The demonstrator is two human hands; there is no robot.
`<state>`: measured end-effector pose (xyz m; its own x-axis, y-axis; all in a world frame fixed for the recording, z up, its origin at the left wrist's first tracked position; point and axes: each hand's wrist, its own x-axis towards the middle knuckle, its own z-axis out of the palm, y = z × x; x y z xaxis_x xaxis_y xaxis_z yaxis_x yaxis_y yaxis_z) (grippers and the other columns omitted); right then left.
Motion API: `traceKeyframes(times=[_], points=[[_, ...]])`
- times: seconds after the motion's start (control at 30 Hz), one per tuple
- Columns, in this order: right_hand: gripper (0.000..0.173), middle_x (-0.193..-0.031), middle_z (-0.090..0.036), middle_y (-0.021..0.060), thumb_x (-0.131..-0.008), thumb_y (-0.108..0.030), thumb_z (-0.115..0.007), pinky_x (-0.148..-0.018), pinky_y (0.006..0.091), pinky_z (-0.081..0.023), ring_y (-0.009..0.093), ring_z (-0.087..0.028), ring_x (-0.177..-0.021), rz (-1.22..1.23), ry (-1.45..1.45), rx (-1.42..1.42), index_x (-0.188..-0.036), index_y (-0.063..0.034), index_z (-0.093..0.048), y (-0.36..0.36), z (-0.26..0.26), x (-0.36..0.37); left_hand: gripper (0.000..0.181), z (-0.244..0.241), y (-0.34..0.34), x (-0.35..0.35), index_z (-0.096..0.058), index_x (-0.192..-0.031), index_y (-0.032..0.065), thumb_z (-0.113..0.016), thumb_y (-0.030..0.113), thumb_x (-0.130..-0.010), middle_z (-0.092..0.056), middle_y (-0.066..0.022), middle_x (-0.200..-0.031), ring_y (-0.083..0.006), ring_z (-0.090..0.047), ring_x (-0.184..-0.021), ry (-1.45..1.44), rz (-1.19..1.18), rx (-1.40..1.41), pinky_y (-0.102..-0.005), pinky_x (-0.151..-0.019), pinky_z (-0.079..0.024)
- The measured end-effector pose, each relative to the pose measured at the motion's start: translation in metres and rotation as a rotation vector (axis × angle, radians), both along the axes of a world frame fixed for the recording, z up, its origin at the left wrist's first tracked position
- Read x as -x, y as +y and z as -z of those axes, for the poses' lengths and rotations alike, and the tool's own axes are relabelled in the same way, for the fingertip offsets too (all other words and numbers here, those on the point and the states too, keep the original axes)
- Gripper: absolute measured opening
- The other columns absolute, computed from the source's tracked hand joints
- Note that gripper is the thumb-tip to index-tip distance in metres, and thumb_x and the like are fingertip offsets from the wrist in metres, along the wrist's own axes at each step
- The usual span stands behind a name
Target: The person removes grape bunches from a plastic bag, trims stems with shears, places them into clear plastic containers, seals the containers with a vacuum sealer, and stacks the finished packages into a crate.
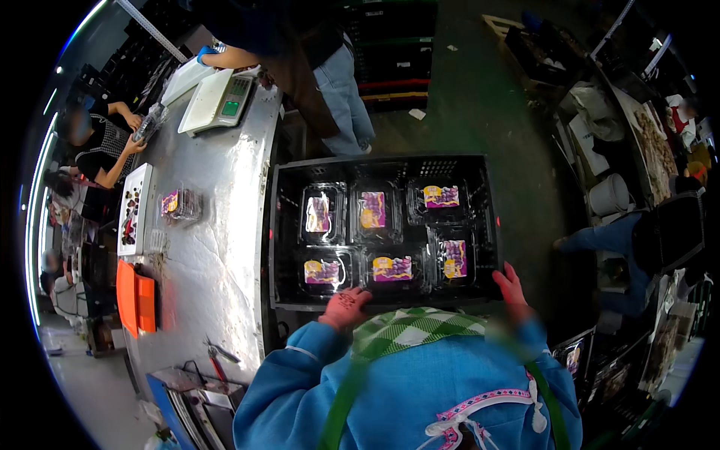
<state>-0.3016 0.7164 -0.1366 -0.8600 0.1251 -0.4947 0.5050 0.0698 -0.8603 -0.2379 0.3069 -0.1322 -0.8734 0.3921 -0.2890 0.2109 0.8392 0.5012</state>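
Note:
A black plastic crate stands before me, holding several clear lidded fruit boxes, among them one clear plastic box near its front edge. Labels with grape pictures lie on their lids. My left hand, in a pink glove, rests at the crate's near rim, fingers bent over it. At the near right corner is my right hand, also gloved in pink, thumb and fingers against the outer edge; its exact hold is unclear. Left of the crate, another clear box of dark fruit sits on the metal table.
On the table are a digital scale, a white tray with fruit, orange plastic pieces, snips and a machine. A person in jeans stands beyond the crate; other people work left and right. Stacked crates stand behind.

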Motion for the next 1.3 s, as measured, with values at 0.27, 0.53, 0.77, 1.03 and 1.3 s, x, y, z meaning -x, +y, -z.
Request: traceKeyframes(times=[0.27,0.53,0.77,1.03,1.3], points=[[0.047,-0.072,-0.058,0.0135,-0.069,-0.019,-0.058,-0.064,0.0348,-0.046,0.023,-0.057,-0.068,-0.408,-0.274,-0.339,-0.108,0.0038,-0.043,0.012,0.025,0.035,0.039,-0.008,0.005,0.007,-0.056,-0.098,0.0181,-0.064,0.025,-0.061,-0.053,-0.0070,-0.096,-0.0260,-0.050,-0.095,-0.212,-0.031,0.262,-0.0359,-0.081,-0.042],[0.031,-0.060,-0.056,0.0119,-0.070,-0.016,-0.056,-0.051,0.0337,-0.045,0.022,-0.055,-0.050,-0.462,-0.003,-0.405,-0.094,0.0019,-0.047,0.004,0.003,0.047,0.038,-0.019,0.021,0.006,-0.058,-0.097,0.0160,-0.065,0.019,-0.059,-0.053,-0.0093,-0.096,-0.0293,-0.048,-0.095,-0.223,-0.175,0.330,-0.0367,-0.083,-0.041],[0.044,-0.064,-0.058,0.0112,-0.077,-0.031,-0.057,-0.053,0.0314,-0.045,0.021,-0.056,-0.051,-0.523,-0.164,-0.196,-0.103,0.0015,-0.044,0.016,-0.019,0.060,0.040,0.016,0.010,-0.004,-0.059,-0.094,0.0161,-0.067,0.022,-0.055,-0.054,-0.0091,-0.094,-0.0284,-0.051,-0.091,-0.145,-0.112,0.335,-0.0359,-0.080,-0.042],[0.059,-0.106,-0.051,0.0223,-0.081,-0.051,-0.042,-0.086,0.0369,-0.039,0.035,-0.050,-0.099,-0.478,0.095,-0.388,-0.114,-0.0015,-0.041,0.035,-0.042,0.035,0.023,0.013,0.017,-0.010,-0.058,-0.072,0.0147,-0.066,0.025,-0.053,-0.055,-0.0061,-0.076,-0.0277,-0.053,-0.076,0.180,-0.078,0.320,-0.0379,-0.067,-0.043],[0.047,-0.102,-0.053,0.0195,-0.082,-0.039,-0.048,-0.081,0.0369,-0.041,0.032,-0.051,-0.095,-0.404,0.131,-0.496,-0.110,-0.0013,-0.044,0.113,-0.021,0.028,0.025,0.038,0.002,-0.003,-0.061,-0.087,0.0106,-0.064,0.023,-0.066,-0.059,-0.0073,-0.084,-0.0234,-0.055,-0.076,0.043,-0.118,0.402,-0.0348,-0.064,-0.044]])
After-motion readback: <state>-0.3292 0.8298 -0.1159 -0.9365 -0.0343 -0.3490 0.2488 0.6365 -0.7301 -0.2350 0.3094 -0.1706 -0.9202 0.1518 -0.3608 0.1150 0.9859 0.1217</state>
